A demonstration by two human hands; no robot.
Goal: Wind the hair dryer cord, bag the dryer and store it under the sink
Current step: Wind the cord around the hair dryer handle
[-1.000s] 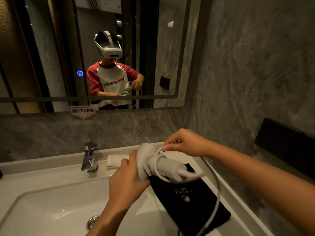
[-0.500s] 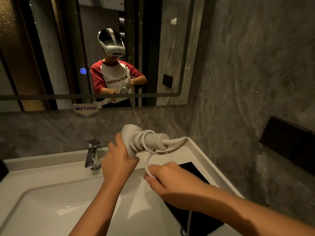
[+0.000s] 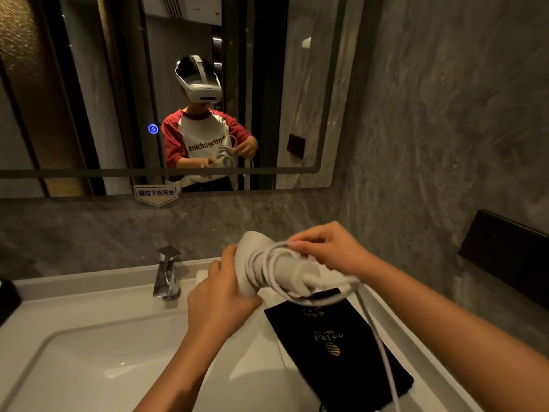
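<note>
The hair dryer [image 3: 269, 264] is held in the air above the counter [image 3: 258, 370], just past the centre of the view toward 1 o'clock, its body lying roughly level. It is gripped at its rounded head by the left hand [image 3: 221, 303], whose fingers are wrapped and pressed around that end. Several white loops of cord [image 3: 261, 272] are seen wound around the handle part, and a strand of the cord is pinched between the fingertips of the right hand [image 3: 329, 252], which is placed over the dryer at its 2 o'clock side. The loose remainder of the cord is seen hanging from the handle end and running down toward 5 o'clock, across the black bag [image 3: 341, 349] and out of the bottom edge.

The black bag is laid flat on the counter directly below the dryer, at 5 o'clock from it, with gold print shown on its face; it is not touched by either hand. The white sink [image 3: 89, 361] is found at 8 o'clock, and the chrome tap [image 3: 167, 273] is set at 9 o'clock from the dryer. A folded white cloth [image 3: 203, 276] is partly hidden behind the left hand. At 12 o'clock the mirror [image 3: 300, 93] is mounted, in which the person with the dryer is reflected. A dark panel [image 3: 505, 251] is fixed on the stone wall at 3 o'clock.
</note>
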